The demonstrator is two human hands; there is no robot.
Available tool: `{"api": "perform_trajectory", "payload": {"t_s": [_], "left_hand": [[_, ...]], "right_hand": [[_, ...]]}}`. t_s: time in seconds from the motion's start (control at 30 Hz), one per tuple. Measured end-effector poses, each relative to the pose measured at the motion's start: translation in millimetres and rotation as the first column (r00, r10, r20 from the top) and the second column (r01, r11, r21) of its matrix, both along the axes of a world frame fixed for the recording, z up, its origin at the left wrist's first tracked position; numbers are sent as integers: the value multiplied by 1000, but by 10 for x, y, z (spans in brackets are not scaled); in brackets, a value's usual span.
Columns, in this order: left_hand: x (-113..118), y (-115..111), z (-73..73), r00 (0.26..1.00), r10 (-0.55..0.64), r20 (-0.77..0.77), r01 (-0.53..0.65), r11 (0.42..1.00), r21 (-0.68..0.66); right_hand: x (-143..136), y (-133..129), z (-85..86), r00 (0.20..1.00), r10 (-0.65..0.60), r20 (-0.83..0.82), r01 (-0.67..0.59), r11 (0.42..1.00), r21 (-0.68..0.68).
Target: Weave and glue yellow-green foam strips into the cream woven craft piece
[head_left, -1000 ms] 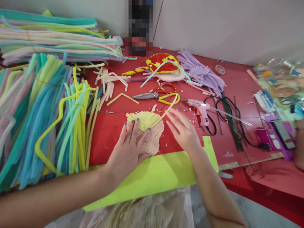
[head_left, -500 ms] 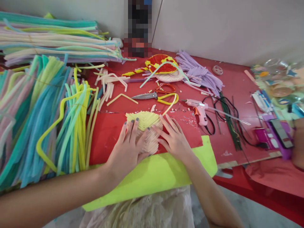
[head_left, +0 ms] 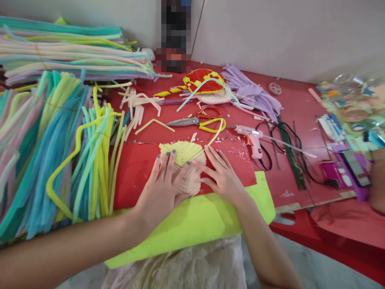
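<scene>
A leaf-shaped piece of pipe cleaners (head_left: 188, 154), yellow at the top and cream below, lies flat on a red sheet (head_left: 132, 172). My left hand (head_left: 164, 180) rests over its left and lower part, fingers spread. At its right edge is my right hand (head_left: 222, 172), fingers apart, the fingertips touching the edge. A pale yellow stem (head_left: 215, 132) curves up from near my right fingertips. Just beyond the piece lie scissors (head_left: 197, 121) with red and yellow handles. A lime green sheet (head_left: 186, 228) sticks out under the red one, toward my lap.
Bundles of coloured pipe cleaners (head_left: 54, 140) fill the left side. A pink glue gun (head_left: 255, 142) with its black cord lies to the right. Lilac pipe cleaners (head_left: 255, 92) and a red and yellow piece (head_left: 204, 80) are at the back. Another person's arm (head_left: 378, 180) shows at the right edge.
My right hand has shifted very slightly to the right and its fingers lie a little differently at the edge. My left hand looks unmoved.
</scene>
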State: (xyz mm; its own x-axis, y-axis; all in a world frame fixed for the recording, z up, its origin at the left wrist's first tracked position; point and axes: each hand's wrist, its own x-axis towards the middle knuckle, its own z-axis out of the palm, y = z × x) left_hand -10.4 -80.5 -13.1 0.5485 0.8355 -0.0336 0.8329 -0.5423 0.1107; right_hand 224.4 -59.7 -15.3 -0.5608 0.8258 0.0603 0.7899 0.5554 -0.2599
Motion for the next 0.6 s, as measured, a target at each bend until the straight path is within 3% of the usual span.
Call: {"api": "perform_trajectory", "payload": {"t_s": [0.4, 0.6], "left_hand": [[0, -8, 21, 1000, -11, -26, 11, 1000, 15], [-20, 114, 155, 998, -34, -45, 38, 994, 106]], "right_hand": [[-38, -9, -18, 998, -46, 44, 44, 998, 33], [-31, -10, -41, 998, -46, 32, 44, 998, 54]]}}
